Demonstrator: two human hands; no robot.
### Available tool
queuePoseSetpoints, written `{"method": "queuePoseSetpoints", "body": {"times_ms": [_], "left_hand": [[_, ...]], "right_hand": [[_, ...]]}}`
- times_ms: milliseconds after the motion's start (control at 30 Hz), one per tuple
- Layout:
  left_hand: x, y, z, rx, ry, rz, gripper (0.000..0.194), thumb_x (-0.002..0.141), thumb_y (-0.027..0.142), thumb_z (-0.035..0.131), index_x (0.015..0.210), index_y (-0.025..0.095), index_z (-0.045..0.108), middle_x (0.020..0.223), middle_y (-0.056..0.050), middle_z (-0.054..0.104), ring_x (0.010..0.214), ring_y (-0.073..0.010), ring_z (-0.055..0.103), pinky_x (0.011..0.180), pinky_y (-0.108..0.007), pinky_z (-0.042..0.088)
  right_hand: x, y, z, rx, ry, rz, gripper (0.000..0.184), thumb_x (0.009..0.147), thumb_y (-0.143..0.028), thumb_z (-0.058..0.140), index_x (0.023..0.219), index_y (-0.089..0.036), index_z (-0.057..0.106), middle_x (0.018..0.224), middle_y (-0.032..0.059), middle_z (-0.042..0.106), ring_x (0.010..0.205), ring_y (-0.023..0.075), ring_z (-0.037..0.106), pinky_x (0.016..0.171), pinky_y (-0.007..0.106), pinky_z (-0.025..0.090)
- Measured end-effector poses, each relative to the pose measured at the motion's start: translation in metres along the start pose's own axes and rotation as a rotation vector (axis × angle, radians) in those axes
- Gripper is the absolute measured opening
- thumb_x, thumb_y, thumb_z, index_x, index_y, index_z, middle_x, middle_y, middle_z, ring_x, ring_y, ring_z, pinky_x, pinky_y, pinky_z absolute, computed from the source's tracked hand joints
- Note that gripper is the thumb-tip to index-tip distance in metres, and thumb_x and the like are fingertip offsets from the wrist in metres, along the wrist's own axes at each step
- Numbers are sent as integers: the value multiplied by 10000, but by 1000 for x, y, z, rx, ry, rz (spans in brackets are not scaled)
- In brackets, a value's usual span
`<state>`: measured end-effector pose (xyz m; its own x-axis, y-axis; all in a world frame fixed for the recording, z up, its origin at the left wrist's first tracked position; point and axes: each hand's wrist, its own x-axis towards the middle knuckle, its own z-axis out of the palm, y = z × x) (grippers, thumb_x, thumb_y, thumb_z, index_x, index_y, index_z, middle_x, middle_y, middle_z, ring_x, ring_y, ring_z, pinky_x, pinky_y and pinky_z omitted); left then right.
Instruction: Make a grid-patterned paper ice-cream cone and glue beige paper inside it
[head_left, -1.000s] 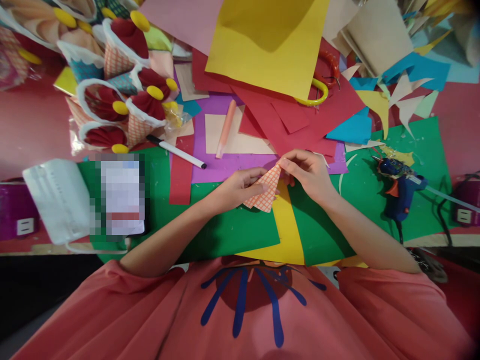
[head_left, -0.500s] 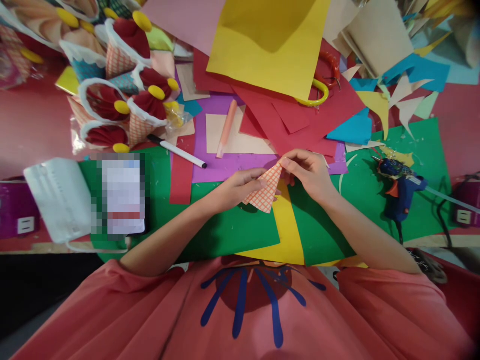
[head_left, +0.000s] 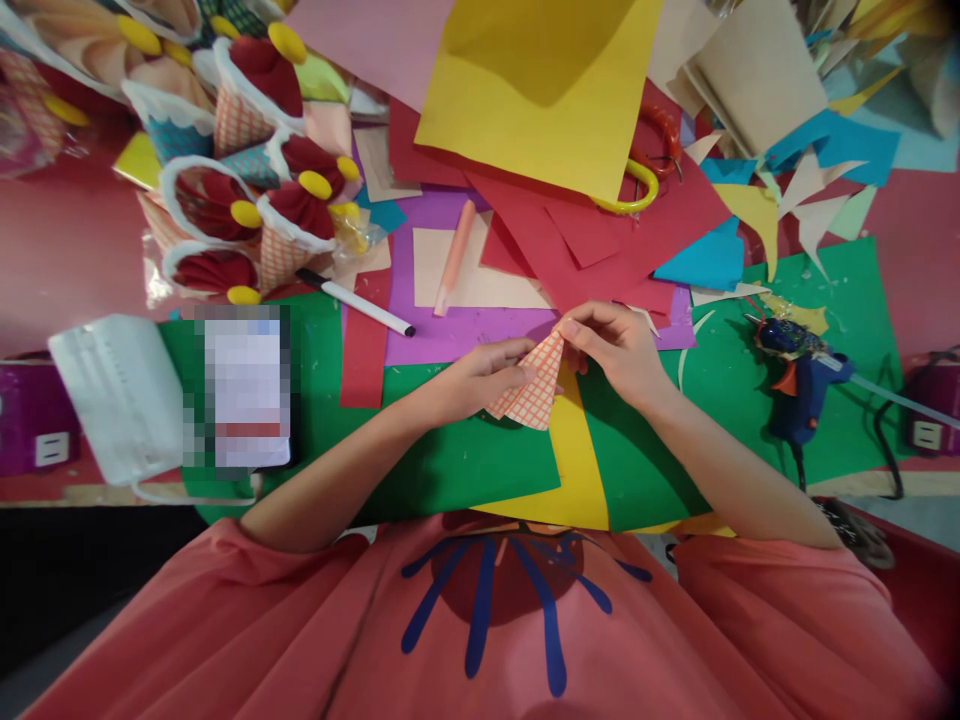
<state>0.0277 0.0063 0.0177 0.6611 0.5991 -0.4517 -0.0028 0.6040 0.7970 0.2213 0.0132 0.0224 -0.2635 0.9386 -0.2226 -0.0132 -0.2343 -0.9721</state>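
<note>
Red table [head_left: 75,240] overlaid with green card [head_left: 465,455]. Left hand [head_left: 474,380] and right hand [head_left: 621,350]: fingers clamped on checked paper [head_left: 537,396].

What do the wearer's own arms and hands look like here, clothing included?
The left hand and right hand are ungloved; no watch or bracelet shows. Loose coral-pink sleeves leave the forearms bare, on a top printed with long blue drops.

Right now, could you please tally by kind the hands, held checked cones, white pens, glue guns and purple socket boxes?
Left hand and right hand: 2
Held checked cone: 1
White pen: 1
Glue gun: 1
Purple socket boxes: 2
Total: 7
</note>
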Motion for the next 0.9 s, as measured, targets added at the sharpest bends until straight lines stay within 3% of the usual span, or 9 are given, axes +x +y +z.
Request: {"method": "queuePoseSetpoints", "body": {"times_ms": [367, 900], "left_hand": [[0, -1, 3, -4, -55, -19, 411, 784, 496, 682, 953, 142, 559, 827, -53, 724, 728, -163, 702, 648, -256, 547], [-1, 1, 4, 32, -20, 0, 345, 806, 439, 673, 941, 139, 571, 798, -43, 708, 706, -155, 696, 633, -250, 546]], "right_hand": [[-4, 0, 6, -4, -60, -10, 318, 784, -478, 707, 724, -178, 621, 567, -50, 569, 485, 61, 491, 469, 195, 396], [-2, -1, 2, 96, -44, -32, 318, 846, -455, 646, 718, -164, 622, 614, -37, 600, 473, 51, 543, 449, 181, 429]]}}
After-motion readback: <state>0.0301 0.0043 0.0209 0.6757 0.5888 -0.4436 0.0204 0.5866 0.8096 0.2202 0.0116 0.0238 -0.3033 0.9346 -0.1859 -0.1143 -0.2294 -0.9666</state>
